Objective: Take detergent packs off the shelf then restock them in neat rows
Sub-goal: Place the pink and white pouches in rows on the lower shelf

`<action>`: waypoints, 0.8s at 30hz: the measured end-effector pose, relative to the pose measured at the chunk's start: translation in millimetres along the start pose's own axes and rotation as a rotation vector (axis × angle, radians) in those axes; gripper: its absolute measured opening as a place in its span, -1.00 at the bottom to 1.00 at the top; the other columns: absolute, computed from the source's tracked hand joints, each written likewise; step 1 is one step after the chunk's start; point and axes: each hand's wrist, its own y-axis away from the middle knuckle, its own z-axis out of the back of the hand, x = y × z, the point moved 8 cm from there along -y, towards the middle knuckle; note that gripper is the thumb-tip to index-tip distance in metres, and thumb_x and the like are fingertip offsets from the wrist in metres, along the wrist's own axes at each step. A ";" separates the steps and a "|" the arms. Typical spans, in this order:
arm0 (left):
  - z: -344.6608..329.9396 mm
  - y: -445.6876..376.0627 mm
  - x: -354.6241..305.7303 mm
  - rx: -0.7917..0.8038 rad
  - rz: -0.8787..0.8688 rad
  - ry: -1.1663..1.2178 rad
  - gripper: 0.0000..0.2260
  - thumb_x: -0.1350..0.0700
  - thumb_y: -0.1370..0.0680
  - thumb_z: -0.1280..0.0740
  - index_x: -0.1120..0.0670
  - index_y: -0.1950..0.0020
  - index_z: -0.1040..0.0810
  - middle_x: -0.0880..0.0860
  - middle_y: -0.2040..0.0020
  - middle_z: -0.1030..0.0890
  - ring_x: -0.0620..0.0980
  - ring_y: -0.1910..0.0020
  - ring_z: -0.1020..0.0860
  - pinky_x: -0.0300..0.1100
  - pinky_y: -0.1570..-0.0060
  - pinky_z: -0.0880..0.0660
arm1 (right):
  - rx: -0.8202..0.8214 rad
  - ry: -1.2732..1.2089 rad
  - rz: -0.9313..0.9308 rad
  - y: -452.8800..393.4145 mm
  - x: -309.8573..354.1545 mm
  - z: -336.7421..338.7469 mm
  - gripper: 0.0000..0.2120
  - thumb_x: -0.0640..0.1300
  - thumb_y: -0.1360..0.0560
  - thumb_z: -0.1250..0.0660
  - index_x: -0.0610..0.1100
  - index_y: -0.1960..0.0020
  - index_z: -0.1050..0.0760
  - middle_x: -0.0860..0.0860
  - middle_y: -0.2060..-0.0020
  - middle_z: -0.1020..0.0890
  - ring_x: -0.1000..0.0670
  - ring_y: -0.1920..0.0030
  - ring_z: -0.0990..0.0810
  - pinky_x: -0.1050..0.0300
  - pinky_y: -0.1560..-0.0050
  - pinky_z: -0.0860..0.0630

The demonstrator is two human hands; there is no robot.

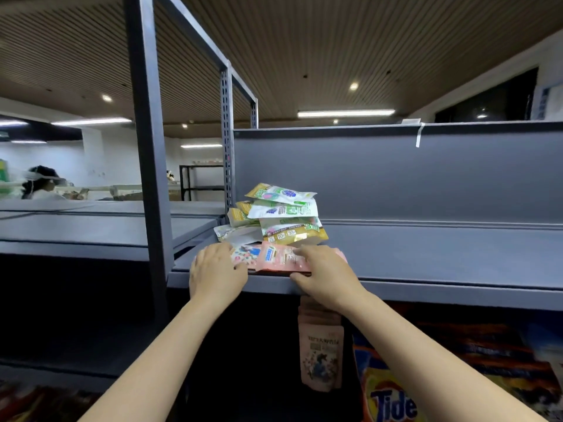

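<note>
Fingers of the left hand (217, 269) are lying curled over the left end of the pink packs (274, 257), and fingers of the right hand (323, 273) are pinching the right end, thumb tucked under the front lip of the shelf (441, 257). Both hands are holding the same flat pink packs, which are sitting at the front edge of the grey shelf, just left of the frame's centre.

Directly behind the pink packs, a loose heap of green and gold packs (278, 216) is leaning against the perforated upright (227, 141). The heap is untidy, with packs overlapping at different angles and the top one jutting out to the right.

More pink packs (320, 351) are hanging below the shelf, lower centre, and a Tide bag (393, 400) is showing at the lower right. A person (41, 184) is sitting at the far left of the frame.

Judgement: the pink packs are being squared up or lifted at the shelf edge. Risks noted:
- The pink packs are overhanging the lip; a loosened hold could be letting them slide off onto the stock below.
- The heap is touching or nearly touching the pink packs; pushing them rearward could be toppling it.
- The packs look slick, so the stacked layers could be fanning apart under uneven pressure.
</note>
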 end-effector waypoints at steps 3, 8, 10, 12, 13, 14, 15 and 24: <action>-11.6 -10.5 22.9 0.089 0.108 -0.100 -0.49 -0.11 -0.52 -0.15 0.11 -0.41 -0.31 0.12 -0.35 -0.41 0.15 -0.34 -0.32 0.01 -0.35 -0.23 | 0.055 0.060 0.000 -6.9 -1.0 -13.0 -0.61 0.04 -0.53 -0.22 -0.09 -0.30 -0.43 0.00 -0.27 -0.51 -0.04 -0.26 -0.43 0.05 -0.21 -0.39; -16.0 -16.6 35.1 0.143 0.197 -0.175 -0.42 -0.21 -0.51 -0.07 0.10 -0.41 -0.28 0.17 -0.38 -0.39 0.18 -0.39 -0.26 0.11 -0.44 -0.02 | -0.021 0.158 0.005 -12.1 -3.2 -18.4 -0.62 0.11 -0.59 -0.09 -0.03 -0.29 -0.45 0.03 -0.26 -0.54 -0.04 -0.24 -0.46 0.03 -0.17 -0.41; -13.0 -18.1 32.6 0.124 0.196 -0.177 -0.43 -0.21 -0.52 -0.07 0.09 -0.42 -0.28 0.18 -0.39 -0.36 0.18 -0.41 -0.24 0.14 -0.45 0.04 | -0.028 0.178 0.002 -15.3 -3.8 -20.8 -0.64 0.11 -0.61 -0.07 -0.04 -0.22 -0.48 0.00 -0.18 -0.58 -0.06 -0.18 -0.50 0.02 -0.08 -0.44; -13.3 -20.5 31.4 0.139 0.204 -0.177 -0.42 -0.22 -0.52 -0.12 0.09 -0.43 -0.25 0.20 -0.42 -0.32 0.20 -0.43 -0.22 0.16 -0.45 0.05 | -0.062 0.269 0.016 -18.0 -3.1 -19.2 -0.67 0.10 -0.63 -0.04 -0.03 -0.11 -0.51 0.00 -0.08 -0.62 -0.07 -0.10 -0.55 0.02 0.03 -0.44; -13.6 -22.0 31.5 0.152 0.216 -0.179 -0.41 -0.22 -0.51 -0.15 0.08 -0.44 -0.24 0.20 -0.42 -0.31 0.20 -0.43 -0.22 0.16 -0.44 0.02 | -0.083 0.330 0.032 -19.5 -2.5 -18.0 -0.69 0.07 -0.64 -0.04 -0.03 -0.07 -0.50 0.01 -0.05 -0.63 -0.07 -0.08 -0.57 0.02 0.06 -0.44; -13.9 -24.1 31.8 0.165 0.233 -0.180 -0.41 -0.21 -0.51 -0.17 0.08 -0.44 -0.23 0.21 -0.42 -0.30 0.20 -0.42 -0.22 0.16 -0.43 -0.01 | -0.091 0.380 0.047 -20.8 -2.6 -18.1 -0.74 0.01 -0.64 -0.05 -0.04 -0.04 -0.49 0.01 -0.04 -0.63 -0.08 -0.06 -0.58 0.03 0.08 -0.44; -14.4 -26.5 31.8 0.176 0.252 -0.174 -0.41 -0.20 -0.50 -0.20 0.08 -0.43 -0.23 0.21 -0.41 -0.31 0.21 -0.41 -0.23 0.16 -0.42 -0.03 | -0.086 0.402 0.058 -22.2 -2.9 -19.2 -0.77 -0.05 -0.63 -0.06 -0.05 -0.03 -0.48 0.00 -0.03 -0.63 -0.09 -0.05 -0.58 0.04 0.10 -0.43; -3.4 -43.2 5.2 0.000 0.237 0.520 -0.60 0.33 -0.50 -0.24 0.21 -0.34 -0.30 0.24 -0.31 -0.34 0.19 -0.20 -0.40 -0.11 -0.02 -0.33 | -0.227 0.086 -0.150 -21.6 -25.5 1.2 -0.77 -0.13 -0.60 -0.10 -0.12 -0.10 -0.51 -0.16 0.02 -0.63 -0.27 0.01 -0.53 0.01 0.13 -0.37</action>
